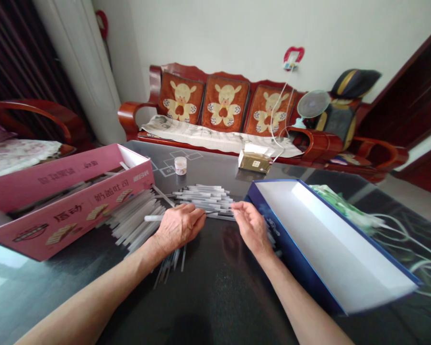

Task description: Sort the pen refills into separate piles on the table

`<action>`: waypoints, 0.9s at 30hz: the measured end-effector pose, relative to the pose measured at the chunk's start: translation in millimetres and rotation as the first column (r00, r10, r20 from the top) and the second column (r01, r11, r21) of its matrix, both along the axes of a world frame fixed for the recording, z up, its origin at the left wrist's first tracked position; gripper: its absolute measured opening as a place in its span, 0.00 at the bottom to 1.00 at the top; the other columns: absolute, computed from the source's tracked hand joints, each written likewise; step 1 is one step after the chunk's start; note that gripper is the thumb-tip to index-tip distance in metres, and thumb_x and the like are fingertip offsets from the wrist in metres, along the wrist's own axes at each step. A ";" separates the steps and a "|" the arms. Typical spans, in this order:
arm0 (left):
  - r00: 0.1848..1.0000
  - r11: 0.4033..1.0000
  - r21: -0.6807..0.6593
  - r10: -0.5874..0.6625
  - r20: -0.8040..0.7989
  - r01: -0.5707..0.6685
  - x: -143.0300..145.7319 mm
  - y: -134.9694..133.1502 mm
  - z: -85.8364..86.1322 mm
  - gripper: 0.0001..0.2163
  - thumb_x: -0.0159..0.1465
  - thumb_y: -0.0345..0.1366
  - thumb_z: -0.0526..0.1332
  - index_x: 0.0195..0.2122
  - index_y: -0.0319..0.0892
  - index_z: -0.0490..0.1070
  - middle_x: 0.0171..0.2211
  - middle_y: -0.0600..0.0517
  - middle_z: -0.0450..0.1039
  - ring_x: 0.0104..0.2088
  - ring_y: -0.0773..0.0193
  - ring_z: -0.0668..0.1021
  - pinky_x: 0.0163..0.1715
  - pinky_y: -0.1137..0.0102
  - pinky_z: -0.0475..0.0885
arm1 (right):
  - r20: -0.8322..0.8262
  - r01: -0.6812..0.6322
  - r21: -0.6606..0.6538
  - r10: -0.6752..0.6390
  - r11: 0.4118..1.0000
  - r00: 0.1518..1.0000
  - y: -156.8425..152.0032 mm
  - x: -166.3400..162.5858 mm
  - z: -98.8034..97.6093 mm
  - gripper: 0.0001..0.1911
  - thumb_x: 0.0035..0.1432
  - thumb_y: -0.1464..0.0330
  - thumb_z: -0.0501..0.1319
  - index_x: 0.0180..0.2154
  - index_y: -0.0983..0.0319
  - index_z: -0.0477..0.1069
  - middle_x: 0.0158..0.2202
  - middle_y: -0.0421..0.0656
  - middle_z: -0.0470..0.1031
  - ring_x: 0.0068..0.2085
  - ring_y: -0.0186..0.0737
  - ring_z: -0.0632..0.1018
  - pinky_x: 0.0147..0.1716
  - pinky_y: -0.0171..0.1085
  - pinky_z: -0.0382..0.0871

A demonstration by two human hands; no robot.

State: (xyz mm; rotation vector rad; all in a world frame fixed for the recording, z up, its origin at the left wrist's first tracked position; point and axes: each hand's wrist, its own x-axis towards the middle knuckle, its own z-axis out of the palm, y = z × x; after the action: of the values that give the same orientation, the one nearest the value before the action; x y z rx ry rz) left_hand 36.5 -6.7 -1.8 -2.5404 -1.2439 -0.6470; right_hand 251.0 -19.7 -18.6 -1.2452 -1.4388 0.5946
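My left hand (181,224) is closed, and the end of a white plastic tube (153,218) juts out on its left side. A thin dark rod shows at its fingertips. My right hand (252,225) has thumb and fingers pinched together at the right end of a stack of whitish tubes (203,195); whatever is between them is too small to tell. More translucent tubes (134,221) lie in a loose heap left of my left hand. Several thinner clear ones (170,268) stick out below my left wrist.
A pink printed carton (93,201) with tubes inside stands at the left. At the right is a blue box (298,258) with a white inside. A small white cup (180,166) and a tissue box (255,162) stand farther back. Cables (409,239) and a green bag (345,206) lie far right.
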 end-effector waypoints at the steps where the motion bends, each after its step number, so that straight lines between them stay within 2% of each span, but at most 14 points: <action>1: 1.000 1.000 0.012 -0.013 -0.005 0.013 0.2 0.5 -0.8 0.14 0.68 0.38 0.49 0.33 0.43 0.73 0.25 0.52 0.69 0.28 0.65 0.73 0.26 0.73 0.62 | 0.127 0.013 0.113 -0.027 0.994 0.991 -1.4 -0.8 0.8 0.11 0.57 0.65 0.58 0.42 0.61 0.70 0.44 0.48 0.76 0.45 0.45 0.76 0.44 0.44 0.71; 3: 0.998 0.998 0.030 -0.055 -0.013 0.055 1.4 0.7 -2.8 0.14 0.68 0.39 0.49 0.33 0.43 0.73 0.25 0.52 0.69 0.28 0.65 0.73 0.27 0.72 0.63 | 0.379 -0.064 0.294 -0.055 0.954 0.924 -5.9 -6.3 2.4 0.12 0.58 0.69 0.58 0.45 0.60 0.70 0.46 0.48 0.75 0.49 0.45 0.74 0.50 0.45 0.67; 4: 0.997 0.996 0.034 -0.079 -0.018 0.079 2.1 0.5 -3.8 0.14 0.68 0.39 0.49 0.34 0.43 0.73 0.25 0.52 0.68 0.28 0.65 0.72 0.28 0.72 0.63 | 0.486 -0.129 0.331 -0.052 0.935 0.873 -8.5 -10.0 3.1 0.12 0.59 0.70 0.57 0.46 0.60 0.70 0.46 0.47 0.75 0.49 0.45 0.74 0.51 0.45 0.66; 7: 0.991 0.991 0.032 -0.128 -0.043 0.129 2.1 1.2 -4.5 0.15 0.69 0.40 0.48 0.36 0.43 0.73 0.27 0.52 0.68 0.29 0.65 0.72 0.30 0.71 0.65 | 0.685 -0.251 0.283 -0.012 0.926 0.728 -13.5 -16.9 3.9 0.10 0.63 0.72 0.54 0.43 0.60 0.72 0.39 0.45 0.77 0.43 0.43 0.75 0.47 0.42 0.66; 10: 0.995 0.996 0.033 -0.075 -0.062 0.077 -4.8 7.1 -1.3 0.14 0.69 0.40 0.48 0.42 0.43 0.73 0.30 0.50 0.69 0.32 0.63 0.72 0.33 0.70 0.67 | 0.734 -0.170 0.204 -0.036 0.964 0.678 -12.0 -12.6 3.4 0.11 0.64 0.72 0.51 0.39 0.61 0.72 0.35 0.46 0.75 0.38 0.42 0.75 0.40 0.39 0.68; 12: 0.998 0.998 0.044 0.035 -0.052 -0.032 -13.7 14.3 2.2 0.15 0.68 0.37 0.48 0.47 0.42 0.71 0.32 0.49 0.70 0.34 0.61 0.73 0.35 0.69 0.68 | 0.717 -0.060 0.170 -0.082 0.984 0.692 -9.1 -7.1 3.1 0.11 0.63 0.72 0.51 0.38 0.62 0.72 0.35 0.47 0.74 0.36 0.42 0.75 0.36 0.37 0.67; 15: 0.969 0.968 0.049 0.247 0.020 -0.247 -30.6 27.5 7.1 0.17 0.68 0.34 0.47 0.53 0.40 0.68 0.34 0.46 0.71 0.36 0.57 0.73 0.36 0.66 0.69 | 0.622 0.033 0.093 -0.084 0.995 0.779 -7.9 -6.3 3.2 0.07 0.58 0.72 0.54 0.33 0.62 0.72 0.33 0.46 0.74 0.33 0.40 0.75 0.34 0.36 0.66; 17: 0.926 0.929 0.013 0.368 0.086 -0.371 -41.6 36.0 9.4 0.18 0.67 0.34 0.47 0.55 0.39 0.67 0.35 0.44 0.71 0.39 0.55 0.74 0.38 0.64 0.69 | 0.515 0.036 -0.043 -0.009 0.998 0.857 -11.0 -13.7 3.3 0.05 0.55 0.72 0.57 0.31 0.61 0.72 0.27 0.43 0.74 0.28 0.38 0.75 0.31 0.34 0.66; 20: 0.853 0.865 -0.077 0.501 0.148 -0.495 -54.4 45.7 10.4 0.19 0.66 0.34 0.48 0.56 0.38 0.66 0.38 0.43 0.73 0.41 0.54 0.75 0.39 0.64 0.70 | 0.361 0.002 -0.256 0.094 0.967 0.928 -19.3 -32.7 1.7 0.04 0.52 0.71 0.59 0.29 0.61 0.72 0.21 0.38 0.73 0.23 0.34 0.73 0.26 0.32 0.63; 23: 0.819 0.835 -0.128 0.550 0.164 -0.536 -58.9 49.4 8.9 0.19 0.65 0.34 0.49 0.55 0.39 0.67 0.39 0.44 0.74 0.39 0.56 0.77 0.38 0.66 0.70 | 0.289 -0.068 -0.302 0.159 0.951 0.944 -27.1 -50.6 -3.7 0.03 0.50 0.72 0.59 0.26 0.61 0.71 0.20 0.37 0.73 0.22 0.33 0.72 0.24 0.31 0.61; 27: 0.852 0.865 -0.102 0.502 0.148 -0.492 -53.8 45.3 7.9 0.17 0.65 0.35 0.50 0.54 0.42 0.68 0.39 0.47 0.76 0.37 0.57 0.78 0.34 0.68 0.69 | 0.246 -0.166 -0.223 0.221 0.961 0.944 -32.1 -61.9 -11.3 0.04 0.52 0.71 0.59 0.27 0.61 0.71 0.21 0.37 0.72 0.24 0.33 0.73 0.26 0.31 0.62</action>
State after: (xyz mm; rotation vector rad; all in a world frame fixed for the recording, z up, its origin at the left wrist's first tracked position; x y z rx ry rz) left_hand -17.3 38.6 6.1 -2.0896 -1.9127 -0.7146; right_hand 189.2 -51.9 -29.8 -1.3905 -1.7794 0.7397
